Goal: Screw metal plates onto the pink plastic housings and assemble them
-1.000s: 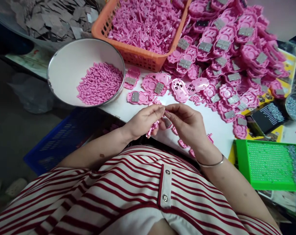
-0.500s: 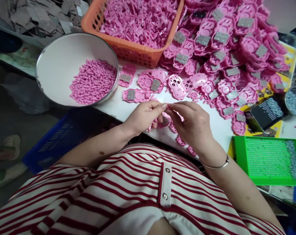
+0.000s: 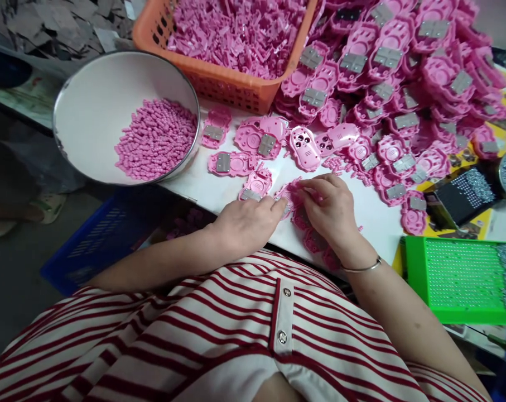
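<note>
My left hand (image 3: 250, 223) lies low over the table's front edge, its fingers together and their tips on a pink plastic casing half (image 3: 284, 196). My right hand (image 3: 330, 209) is closed in a pinch at the right side of that casing; whatever is between thumb and finger is too small and covered to name. Just left of the casing, another pink casing half with a grey metal plate (image 3: 256, 185) lies partly behind my left hand. More pink casing halves (image 3: 313, 239) run under and beside my right hand toward the front edge.
A white bowl (image 3: 85, 123) of small pink parts stands left. Behind is an orange basket (image 3: 236, 89) full of pink pieces. Casing halves with metal plates are heaped (image 3: 386, 61) at back right. A green screw tray (image 3: 415, 279) and black screw box (image 3: 449, 204) sit right.
My hands were joined in the air, fingertips meeting. Now they are lower and apart, the left down on the casing half and the right pinching at its side.
</note>
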The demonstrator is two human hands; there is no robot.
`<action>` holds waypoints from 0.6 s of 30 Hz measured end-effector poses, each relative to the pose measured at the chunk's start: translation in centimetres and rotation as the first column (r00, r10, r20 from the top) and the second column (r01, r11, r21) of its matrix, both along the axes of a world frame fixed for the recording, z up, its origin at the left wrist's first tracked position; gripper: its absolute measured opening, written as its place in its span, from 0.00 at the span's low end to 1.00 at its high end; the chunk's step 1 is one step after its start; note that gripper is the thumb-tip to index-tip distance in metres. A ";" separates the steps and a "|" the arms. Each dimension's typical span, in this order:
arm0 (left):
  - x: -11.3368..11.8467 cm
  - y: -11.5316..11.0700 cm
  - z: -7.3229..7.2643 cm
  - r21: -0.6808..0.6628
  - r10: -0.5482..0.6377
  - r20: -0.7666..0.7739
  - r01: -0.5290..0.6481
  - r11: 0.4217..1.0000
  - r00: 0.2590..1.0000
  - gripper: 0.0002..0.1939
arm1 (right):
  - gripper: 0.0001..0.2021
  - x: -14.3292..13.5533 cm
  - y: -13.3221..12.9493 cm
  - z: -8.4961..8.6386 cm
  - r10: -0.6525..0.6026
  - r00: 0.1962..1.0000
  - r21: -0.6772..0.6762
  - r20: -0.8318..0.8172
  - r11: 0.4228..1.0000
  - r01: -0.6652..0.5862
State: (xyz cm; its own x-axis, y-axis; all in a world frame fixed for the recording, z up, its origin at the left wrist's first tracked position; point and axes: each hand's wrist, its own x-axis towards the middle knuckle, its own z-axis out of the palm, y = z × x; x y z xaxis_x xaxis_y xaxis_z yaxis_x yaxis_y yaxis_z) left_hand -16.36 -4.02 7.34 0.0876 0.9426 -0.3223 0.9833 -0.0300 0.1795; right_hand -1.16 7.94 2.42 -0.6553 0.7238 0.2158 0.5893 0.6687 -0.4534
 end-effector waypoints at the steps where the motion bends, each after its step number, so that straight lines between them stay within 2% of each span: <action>1: 0.1 0.1 -0.1 -0.003 -0.008 -0.007 0.008 1.000 1.000 0.25 | 0.10 -0.1 -0.1 -0.1 0.001 1.000 0.014 0.031 1.000 -0.001; 5: 0.4 0.3 -0.5 -0.051 -0.014 -0.018 0.013 0.999 1.000 0.25 | 0.11 -0.2 -0.4 -0.1 0.014 0.985 0.083 0.171 0.996 -0.029; 10: 0.6 0.6 -0.8 -0.092 -0.033 -0.023 0.031 0.995 0.999 0.26 | 0.12 -0.5 -1.0 0.7 0.077 0.937 0.154 0.340 0.979 -0.136; 13: 0.6 0.6 -0.9 -0.082 -0.052 -0.011 0.051 0.995 0.999 0.26 | 0.13 -0.4 -1.3 0.8 0.101 0.925 0.189 0.365 0.965 -0.180; 18: 0.6 0.5 -1.0 -0.058 -0.055 -0.013 0.054 0.997 0.998 0.26 | 0.13 0.0 -1.4 0.3 0.087 0.937 0.228 0.338 0.959 -0.171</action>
State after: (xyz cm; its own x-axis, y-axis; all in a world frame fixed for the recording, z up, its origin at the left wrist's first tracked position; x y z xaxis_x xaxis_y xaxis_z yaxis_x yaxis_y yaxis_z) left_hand -15.73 -3.50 6.34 0.1329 0.9163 -0.3779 0.9831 -0.0733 0.1680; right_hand -1.21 6.55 2.76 -0.8038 0.5781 0.1406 0.5754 0.8154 -0.0630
